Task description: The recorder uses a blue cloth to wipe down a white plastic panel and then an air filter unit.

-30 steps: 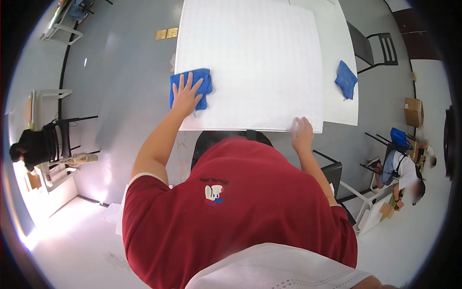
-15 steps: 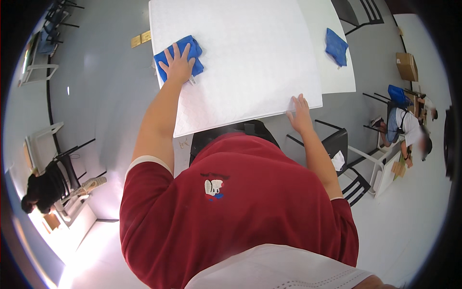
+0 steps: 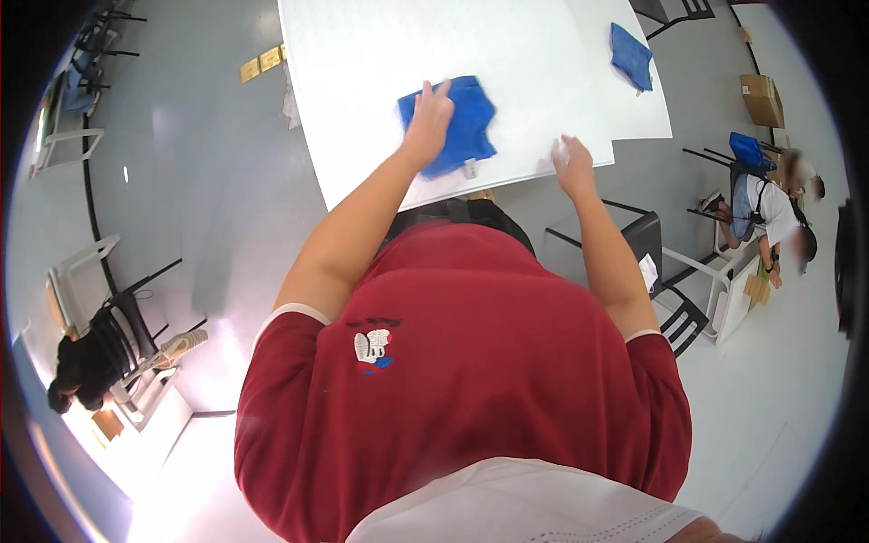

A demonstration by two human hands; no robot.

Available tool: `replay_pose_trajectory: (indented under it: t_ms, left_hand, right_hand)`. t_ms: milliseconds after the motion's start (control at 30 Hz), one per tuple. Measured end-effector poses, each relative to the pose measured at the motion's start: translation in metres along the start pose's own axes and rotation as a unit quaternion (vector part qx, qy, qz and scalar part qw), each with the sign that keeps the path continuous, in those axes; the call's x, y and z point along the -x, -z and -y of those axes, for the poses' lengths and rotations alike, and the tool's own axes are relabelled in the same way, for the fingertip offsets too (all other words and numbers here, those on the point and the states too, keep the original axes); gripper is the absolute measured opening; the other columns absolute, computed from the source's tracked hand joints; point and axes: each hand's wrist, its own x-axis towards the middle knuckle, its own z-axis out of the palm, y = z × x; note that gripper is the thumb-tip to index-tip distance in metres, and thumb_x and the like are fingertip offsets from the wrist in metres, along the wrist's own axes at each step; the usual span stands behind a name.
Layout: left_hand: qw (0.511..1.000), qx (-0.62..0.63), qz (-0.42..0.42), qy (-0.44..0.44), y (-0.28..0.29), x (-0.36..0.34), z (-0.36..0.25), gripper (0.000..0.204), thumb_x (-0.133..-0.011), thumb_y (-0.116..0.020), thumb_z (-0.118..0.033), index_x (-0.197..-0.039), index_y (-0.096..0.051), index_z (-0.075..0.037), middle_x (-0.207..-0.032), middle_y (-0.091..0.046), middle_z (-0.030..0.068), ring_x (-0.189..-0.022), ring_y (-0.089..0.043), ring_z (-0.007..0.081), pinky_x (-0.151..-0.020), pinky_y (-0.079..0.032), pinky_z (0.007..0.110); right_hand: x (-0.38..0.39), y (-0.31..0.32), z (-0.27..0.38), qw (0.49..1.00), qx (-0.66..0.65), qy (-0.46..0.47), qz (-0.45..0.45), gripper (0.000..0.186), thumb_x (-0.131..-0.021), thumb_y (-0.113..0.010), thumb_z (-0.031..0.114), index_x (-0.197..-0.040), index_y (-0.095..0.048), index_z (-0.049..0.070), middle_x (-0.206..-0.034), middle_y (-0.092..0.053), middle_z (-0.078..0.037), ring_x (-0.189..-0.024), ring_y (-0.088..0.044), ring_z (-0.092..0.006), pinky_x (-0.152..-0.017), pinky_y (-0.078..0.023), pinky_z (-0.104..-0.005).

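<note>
Fingers (image 3: pixel 425 94) bent, slightly apart — left hand (image 3: pixel 428 127) on blue cloth (image 3: pixel 470 125)

Black chairs (image 3: pixel 641 237) on grey floor (image 3: pixel 204 208)

Left hand (image 3: pixel 429 125) on blue cloth (image 3: pixel 472 119), white tabletop (image 3: pixel 380 56)

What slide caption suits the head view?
Left hand on a blue cloth, right hand at the near edge of a white table.
</note>
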Motion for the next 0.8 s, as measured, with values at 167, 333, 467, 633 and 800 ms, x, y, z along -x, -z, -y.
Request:
replay_pose_trajectory:
  t_ms: [167, 333, 467, 633, 800]
  left_hand:
    - [0.947, 0.281, -0.152, 0.027, 0.062, 0.024, 0.027, 0.058, -0.093, -0.029, -0.046, -0.135, -0.031, -0.006, -0.136, -0.035, 0.0159, -0.116, -0.044, 0.0287, -0.09, -0.042, 0.04]
    - [0.933, 0.239, -0.245, 0.107, 0.097, 0.069, 0.056, 0.05, -0.093, -0.034, -0.04, -0.127, -0.04, -0.004, -0.125, -0.047, 0.0152, -0.113, -0.047, 0.026, -0.088, -0.041, 0.038]
    - [0.948, 0.186, -0.239, 0.097, 0.097, 0.101, 0.077, 0.045, -0.093, -0.035, -0.033, -0.125, -0.042, -0.002, -0.122, -0.049, 0.0147, -0.111, -0.049, 0.0245, -0.09, -0.04, 0.036]
    - [0.967, -0.004, -0.25, 0.054, 0.108, 0.117, 0.089, 0.039, -0.093, -0.037, -0.022, -0.123, -0.043, 0.002, -0.12, -0.05, 0.0169, -0.113, -0.046, 0.028, -0.094, -0.036, 0.036]
    - [0.958, -0.14, -0.235, 0.087, 0.103, 0.111, 0.102, 0.047, -0.089, -0.046, -0.023, -0.13, -0.036, -0.001, -0.133, -0.034, 0.0207, -0.123, -0.032, 0.0335, -0.1, -0.029, 0.042]
  right_hand:
    - [-0.019, -0.002, 0.087, 0.974, -0.023, 0.145, -0.175, 0.05, -0.075, -0.064, 0.023, -0.12, -0.048, 0.007, -0.124, -0.044, -0.022, -0.115, -0.041, -0.0369, -0.095, -0.033, -0.0458]
    - [-0.029, -0.025, 0.174, 0.968, 0.043, 0.246, -0.013, 0.06, -0.074, -0.064, 0.039, -0.128, -0.044, 0.02, -0.14, -0.028, -0.016, -0.129, -0.024, -0.0375, -0.098, -0.022, -0.0592]
    - [-0.022, -0.045, 0.192, 0.966, 0.097, 0.238, 0.035, 0.063, -0.077, -0.058, 0.047, -0.133, -0.039, 0.026, -0.145, -0.018, -0.013, -0.133, -0.013, -0.0386, -0.096, -0.013, -0.0678]
    - [-0.021, -0.05, 0.182, 0.973, 0.108, 0.194, 0.059, 0.056, -0.082, -0.05, 0.048, -0.134, -0.036, 0.033, -0.147, -0.016, -0.009, -0.134, -0.01, -0.0387, -0.097, -0.009, -0.0689]
    - [-0.025, -0.041, 0.146, 0.981, 0.116, 0.154, 0.027, 0.049, -0.085, -0.047, 0.044, -0.132, -0.038, 0.035, -0.146, -0.018, -0.006, -0.134, -0.012, -0.0356, -0.097, -0.012, -0.069]
